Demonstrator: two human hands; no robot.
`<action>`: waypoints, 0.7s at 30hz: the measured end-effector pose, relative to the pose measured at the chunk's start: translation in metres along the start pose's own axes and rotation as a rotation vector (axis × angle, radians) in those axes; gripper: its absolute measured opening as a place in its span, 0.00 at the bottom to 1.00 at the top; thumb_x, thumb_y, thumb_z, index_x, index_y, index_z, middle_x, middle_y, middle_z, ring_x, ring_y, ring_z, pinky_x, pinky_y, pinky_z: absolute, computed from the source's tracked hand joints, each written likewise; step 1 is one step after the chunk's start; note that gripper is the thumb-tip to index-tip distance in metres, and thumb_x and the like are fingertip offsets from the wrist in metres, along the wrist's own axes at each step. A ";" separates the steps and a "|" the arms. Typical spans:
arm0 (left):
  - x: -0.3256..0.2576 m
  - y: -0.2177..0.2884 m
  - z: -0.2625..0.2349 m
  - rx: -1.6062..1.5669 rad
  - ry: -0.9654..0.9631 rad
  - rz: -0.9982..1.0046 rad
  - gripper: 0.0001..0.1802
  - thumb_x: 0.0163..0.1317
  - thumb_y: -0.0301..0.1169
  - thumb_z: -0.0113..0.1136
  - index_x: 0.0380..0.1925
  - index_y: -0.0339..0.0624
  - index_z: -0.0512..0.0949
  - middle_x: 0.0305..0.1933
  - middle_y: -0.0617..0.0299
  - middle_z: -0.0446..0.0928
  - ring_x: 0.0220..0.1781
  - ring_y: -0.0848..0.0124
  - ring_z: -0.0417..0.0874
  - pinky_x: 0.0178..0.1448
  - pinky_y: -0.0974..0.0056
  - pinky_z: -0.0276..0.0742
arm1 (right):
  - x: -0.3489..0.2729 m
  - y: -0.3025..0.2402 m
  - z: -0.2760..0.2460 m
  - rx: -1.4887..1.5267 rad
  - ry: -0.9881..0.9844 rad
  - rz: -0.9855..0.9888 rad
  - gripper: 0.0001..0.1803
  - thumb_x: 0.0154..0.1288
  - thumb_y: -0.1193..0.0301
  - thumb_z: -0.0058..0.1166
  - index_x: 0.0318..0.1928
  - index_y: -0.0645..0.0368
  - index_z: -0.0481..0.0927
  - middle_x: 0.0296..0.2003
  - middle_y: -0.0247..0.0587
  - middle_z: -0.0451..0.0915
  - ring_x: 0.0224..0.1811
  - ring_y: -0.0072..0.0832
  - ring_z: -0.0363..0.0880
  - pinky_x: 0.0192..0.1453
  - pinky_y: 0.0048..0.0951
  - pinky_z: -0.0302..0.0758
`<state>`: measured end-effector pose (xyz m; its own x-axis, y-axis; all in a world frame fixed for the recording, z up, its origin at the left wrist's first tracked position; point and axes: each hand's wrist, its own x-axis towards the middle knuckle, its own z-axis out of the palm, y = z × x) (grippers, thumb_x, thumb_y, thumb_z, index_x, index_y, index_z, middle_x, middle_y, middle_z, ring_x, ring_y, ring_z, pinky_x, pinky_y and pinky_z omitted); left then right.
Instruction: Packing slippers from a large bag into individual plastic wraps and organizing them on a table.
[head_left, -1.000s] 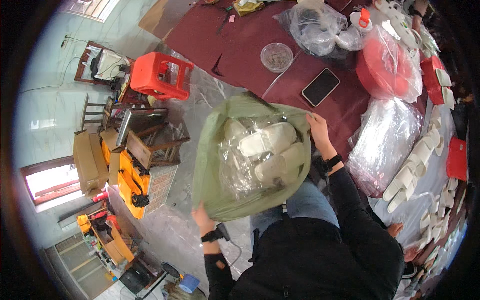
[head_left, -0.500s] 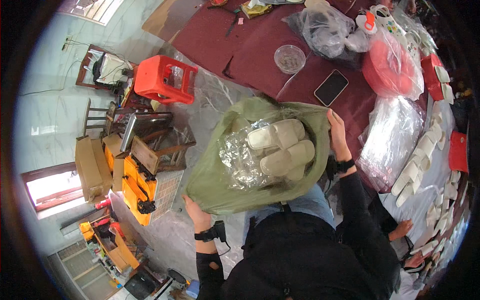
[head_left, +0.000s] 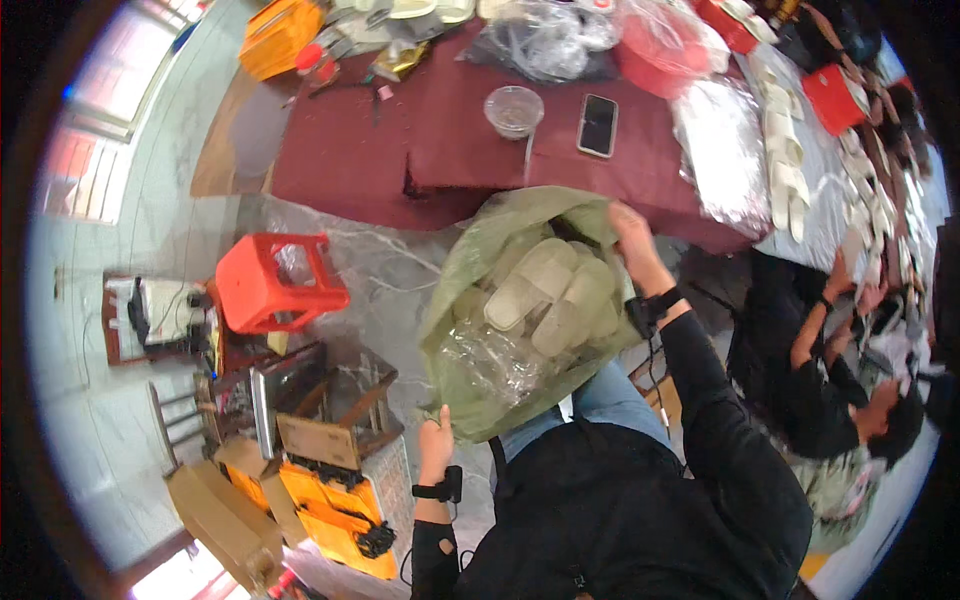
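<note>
An olive-green sack (head_left: 455, 290) hangs open in front of my body. Inside it lie beige slippers (head_left: 530, 285) and crumpled clear plastic wrapping (head_left: 490, 365). My right hand (head_left: 637, 240) grips the sack's far right rim, fingers closed over the edge. At the near left corner, my left hand (head_left: 436, 440) pinches the rim of the sack. Some slippers deeper in the sack are partly hidden by those on top.
Ahead stands a maroon-covered table (head_left: 340, 150) with a phone (head_left: 597, 126), a clear round tub (head_left: 513, 111) and a stack of clear plastic bags (head_left: 728, 150). A red stool (head_left: 280, 283) and cardboard boxes (head_left: 225, 515) stand left. Another person (head_left: 850, 400) works at the right among slippers.
My view has turned, so the table and stool lie differently in it. The sack has tilted, its slippers and plastic lying at a new angle. Both hands keep hold of the rim.
</note>
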<state>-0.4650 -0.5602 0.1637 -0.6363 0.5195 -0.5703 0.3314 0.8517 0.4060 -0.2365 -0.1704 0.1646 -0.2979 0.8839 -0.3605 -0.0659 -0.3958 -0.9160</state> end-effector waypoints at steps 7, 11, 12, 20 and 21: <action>0.062 0.088 0.055 -0.441 -0.261 0.267 0.29 0.66 0.48 0.43 0.24 0.28 0.72 0.19 0.54 0.70 0.24 0.71 0.68 0.32 0.60 0.66 | -0.124 0.115 0.098 -0.818 -0.496 -0.126 0.15 0.61 0.62 0.45 0.44 0.57 0.75 0.34 0.56 0.77 0.38 0.52 0.74 0.40 0.46 0.70; 0.078 0.114 0.075 -1.028 -0.527 0.045 0.19 0.66 0.40 0.42 0.42 0.35 0.73 0.37 0.61 0.76 0.36 0.71 0.73 0.39 0.63 0.69 | -0.143 0.108 0.100 -0.878 -0.559 -0.161 0.15 0.62 0.61 0.45 0.43 0.56 0.75 0.30 0.56 0.77 0.35 0.53 0.74 0.38 0.48 0.69; 0.080 0.116 0.080 -1.002 -0.561 0.056 0.19 0.66 0.40 0.42 0.42 0.35 0.73 0.37 0.61 0.76 0.36 0.71 0.73 0.39 0.63 0.69 | -0.145 0.104 0.095 -0.922 -0.583 -0.129 0.14 0.62 0.61 0.45 0.43 0.55 0.75 0.30 0.56 0.77 0.35 0.53 0.74 0.38 0.49 0.69; 0.055 0.139 0.090 -1.040 -0.660 -0.335 0.26 0.65 0.51 0.44 0.51 0.39 0.67 0.45 0.62 0.72 0.40 0.70 0.72 0.42 0.60 0.69 | -0.148 0.126 0.067 -1.089 -0.613 -0.285 0.10 0.58 0.65 0.49 0.35 0.57 0.77 0.28 0.48 0.79 0.29 0.45 0.78 0.31 0.45 0.72; 0.076 0.123 0.092 -0.645 -0.677 -0.160 0.23 0.63 0.46 0.50 0.48 0.38 0.68 0.43 0.60 0.73 0.39 0.69 0.73 0.41 0.61 0.69 | -0.149 0.126 0.070 -1.094 -0.631 -0.316 0.10 0.56 0.66 0.50 0.34 0.58 0.77 0.27 0.47 0.79 0.28 0.45 0.78 0.31 0.45 0.72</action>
<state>-0.4085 -0.4097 0.1039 -0.0350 0.5018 -0.8643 -0.3024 0.8190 0.4877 -0.2670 -0.3697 0.1154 -0.8257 0.5135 -0.2336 0.5015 0.4783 -0.7209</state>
